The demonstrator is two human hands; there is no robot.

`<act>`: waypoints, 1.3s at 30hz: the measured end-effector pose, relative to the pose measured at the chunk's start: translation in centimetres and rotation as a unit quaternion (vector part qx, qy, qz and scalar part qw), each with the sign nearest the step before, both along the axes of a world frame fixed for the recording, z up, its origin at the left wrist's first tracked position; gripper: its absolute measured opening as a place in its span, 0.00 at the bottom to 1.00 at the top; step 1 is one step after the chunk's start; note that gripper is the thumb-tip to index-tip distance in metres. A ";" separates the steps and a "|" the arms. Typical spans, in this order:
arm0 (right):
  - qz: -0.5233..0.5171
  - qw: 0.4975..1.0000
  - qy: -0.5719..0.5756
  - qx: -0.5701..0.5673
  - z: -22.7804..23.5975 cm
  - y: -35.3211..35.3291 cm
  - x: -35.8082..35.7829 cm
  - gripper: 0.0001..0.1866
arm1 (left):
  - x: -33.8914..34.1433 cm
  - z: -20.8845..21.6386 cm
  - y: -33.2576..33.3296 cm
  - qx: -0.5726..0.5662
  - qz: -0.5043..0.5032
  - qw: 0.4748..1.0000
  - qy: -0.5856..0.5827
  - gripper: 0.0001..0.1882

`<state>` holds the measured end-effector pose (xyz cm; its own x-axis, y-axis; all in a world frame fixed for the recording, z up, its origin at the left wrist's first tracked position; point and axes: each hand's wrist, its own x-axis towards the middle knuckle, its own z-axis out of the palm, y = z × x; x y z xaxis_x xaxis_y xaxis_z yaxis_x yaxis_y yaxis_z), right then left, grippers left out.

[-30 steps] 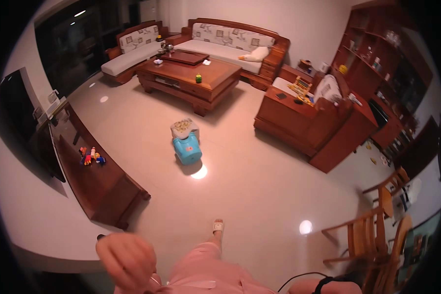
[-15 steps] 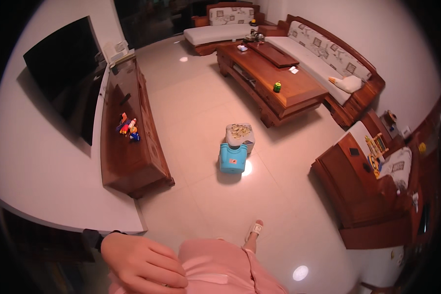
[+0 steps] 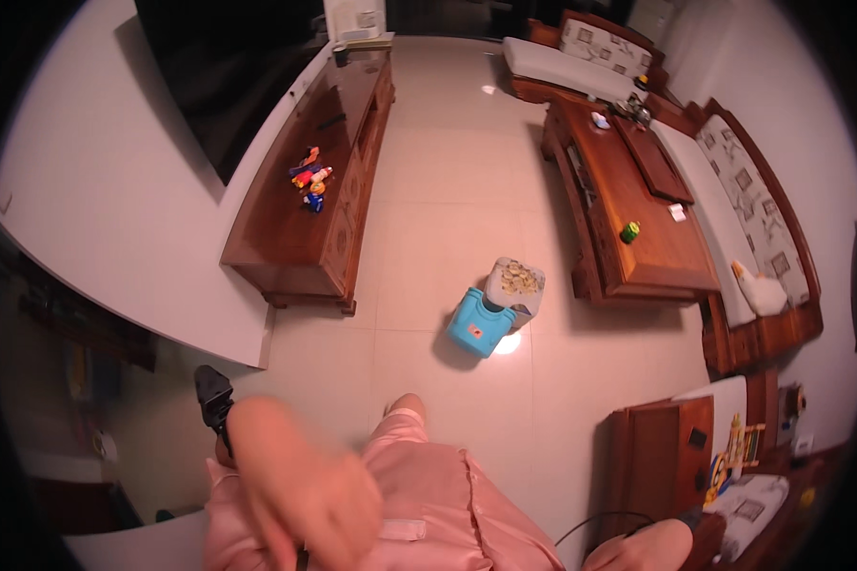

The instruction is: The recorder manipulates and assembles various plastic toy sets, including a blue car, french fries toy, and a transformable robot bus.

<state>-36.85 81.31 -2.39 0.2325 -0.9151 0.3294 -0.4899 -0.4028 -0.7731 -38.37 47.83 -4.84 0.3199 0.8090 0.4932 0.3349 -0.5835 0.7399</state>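
Note:
My left hand (image 3: pixel 309 500) is in front of my body, just over the pink clothing (image 3: pixel 428 495). Motion smears its fingers, so I cannot make out a grip. A black strap with a dark device (image 3: pixel 214 395) sits at that wrist. At the lower right edge is my right hand (image 3: pixel 643 547), with a dark band at the wrist; its fingers are mostly cut off by the frame. On the floor ahead, a light-blue bucket (image 3: pixel 478 326) stands against a pale square stool (image 3: pixel 533 303). Several small yellowish pieces (image 3: pixel 521 278) lie on the stool's top.
To the left runs a long wooden TV cabinet (image 3: pixel 267 238) with colourful toy figures (image 3: pixel 312 179). A wooden coffee table (image 3: pixel 647 257) bears a green can (image 3: pixel 630 232). Behind it, a wooden sofa (image 3: pixel 700 181) holds a white goose plush (image 3: pixel 760 290). Another wooden cabinet (image 3: pixel 652 457) stands at right.
My view has turned left, so the furniture appears farther right. The bucket and stool look a little lower. My left hand is now blurred, and my right hand has come into view.

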 end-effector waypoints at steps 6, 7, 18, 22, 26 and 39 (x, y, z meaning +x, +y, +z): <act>0.120 0.964 -0.235 0.021 -6.3 -5.7 -12.6 0.19 | -9.7 -12.3 -13.4 -0.229 0.617 0.683 -0.315 0.15; 0.085 0.962 -0.246 0.086 -7.2 -7.1 -15.1 0.22 | -12.6 -16.6 -16.6 -0.234 0.674 0.605 -0.354 0.13; -0.395 0.715 -0.526 0.238 -25.9 -32.5 -37.9 0.14 | -38.1 -54.4 -44.3 -0.257 0.936 0.049 -0.236 0.42; -0.440 0.690 -0.495 0.292 -28.6 -39.4 -42.2 0.13 | -43.3 -56.0 -46.2 -0.244 0.941 0.039 -0.229 0.48; -0.447 0.672 -0.498 0.316 -30.1 -43.4 -44.8 0.13 | -43.8 -58.2 -49.5 -0.298 0.929 0.051 -0.215 0.34; -0.401 0.753 -0.451 0.261 -29.4 -59.5 -50.0 0.19 | -41.1 -31.4 -41.8 0.137 0.747 0.235 -0.607 0.20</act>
